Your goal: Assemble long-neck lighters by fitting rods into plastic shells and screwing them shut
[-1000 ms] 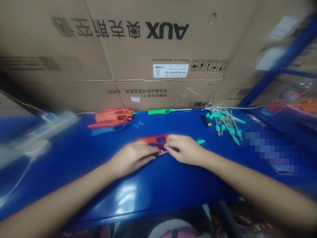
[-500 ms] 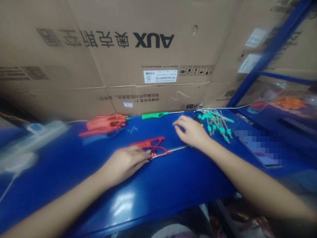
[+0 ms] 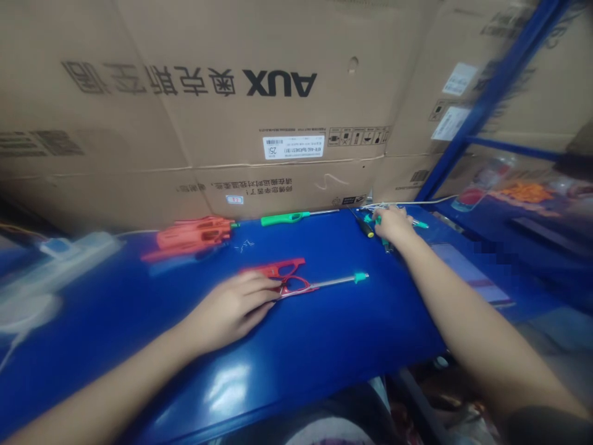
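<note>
My left hand (image 3: pixel 236 306) is closed on the rear of a red lighter shell (image 3: pixel 296 290), pressing it to the blue table. A thin metal tube with a green end (image 3: pixel 340 280) sticks out of this shell to the right. Another red shell piece (image 3: pixel 285 267) lies just behind it, partly under my fingers. My right hand (image 3: pixel 393 224) is over a pile of metal tubes with green ends (image 3: pixel 419 224) at the back right. Its fingertips are down among the tubes and blurred, so its grip is hidden. A screwdriver with a black and yellow handle (image 3: pixel 365 227) lies beside it.
Several red lighter shells (image 3: pixel 194 235) are stacked at the back left, near small metal bits (image 3: pixel 244 246). A green lighter (image 3: pixel 285 218) lies along the cardboard wall (image 3: pixel 222 142). A power strip (image 3: pixel 78 262) stands left, a flat panel (image 3: pixel 467 272) right, below a blue post (image 3: pixel 486 93).
My right hand has moved right and back, from above the table's middle to the tube pile. The tube's green end now shows. My left hand keeps its hold on the red shell.
</note>
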`<state>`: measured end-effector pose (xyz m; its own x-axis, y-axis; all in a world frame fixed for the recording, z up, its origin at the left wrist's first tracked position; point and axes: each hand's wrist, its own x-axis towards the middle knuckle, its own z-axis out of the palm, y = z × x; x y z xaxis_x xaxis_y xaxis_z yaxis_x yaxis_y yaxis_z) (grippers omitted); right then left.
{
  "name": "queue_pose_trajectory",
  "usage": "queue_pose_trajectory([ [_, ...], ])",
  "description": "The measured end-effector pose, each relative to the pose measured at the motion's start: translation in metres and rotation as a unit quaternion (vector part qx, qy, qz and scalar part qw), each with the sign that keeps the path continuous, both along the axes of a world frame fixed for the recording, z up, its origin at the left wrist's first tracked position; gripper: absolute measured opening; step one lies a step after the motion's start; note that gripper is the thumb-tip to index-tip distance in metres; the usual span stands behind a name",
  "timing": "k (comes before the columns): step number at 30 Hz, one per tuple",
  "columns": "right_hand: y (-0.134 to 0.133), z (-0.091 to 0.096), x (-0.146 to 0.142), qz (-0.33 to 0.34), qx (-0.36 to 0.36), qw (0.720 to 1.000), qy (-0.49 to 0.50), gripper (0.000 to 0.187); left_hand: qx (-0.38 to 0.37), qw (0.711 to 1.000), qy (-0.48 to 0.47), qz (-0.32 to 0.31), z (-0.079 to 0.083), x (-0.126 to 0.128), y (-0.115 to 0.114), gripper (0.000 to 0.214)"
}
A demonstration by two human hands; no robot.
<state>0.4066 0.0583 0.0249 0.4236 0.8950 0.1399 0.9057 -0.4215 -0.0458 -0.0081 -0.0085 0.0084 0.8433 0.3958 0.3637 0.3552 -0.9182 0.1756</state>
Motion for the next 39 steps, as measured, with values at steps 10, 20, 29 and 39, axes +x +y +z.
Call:
queue_pose_trajectory([
  [10,0.004,-0.003,0.005,0.056,0.045,0.997,-0.012,0.028,0.0,1.0,-0.005,-0.012,0.001,-0.001,-0.001,0.028],
  [20,0.004,-0.005,0.002,0.067,0.105,0.991,0.04,0.034,-0.03,0.999,0.011,-0.039,0.006,0.002,-0.005,0.026],
  [29,0.001,0.011,-0.015,0.128,0.109,0.956,0.24,0.029,-0.042,0.998,0.016,-0.041,0.004,0.001,-0.005,0.027],
  [39,-0.023,-0.003,-0.07,0.321,-0.018,0.885,0.338,0.025,-0.06,0.997,0.006,-0.044,0.005,0.002,-0.004,0.029],
])
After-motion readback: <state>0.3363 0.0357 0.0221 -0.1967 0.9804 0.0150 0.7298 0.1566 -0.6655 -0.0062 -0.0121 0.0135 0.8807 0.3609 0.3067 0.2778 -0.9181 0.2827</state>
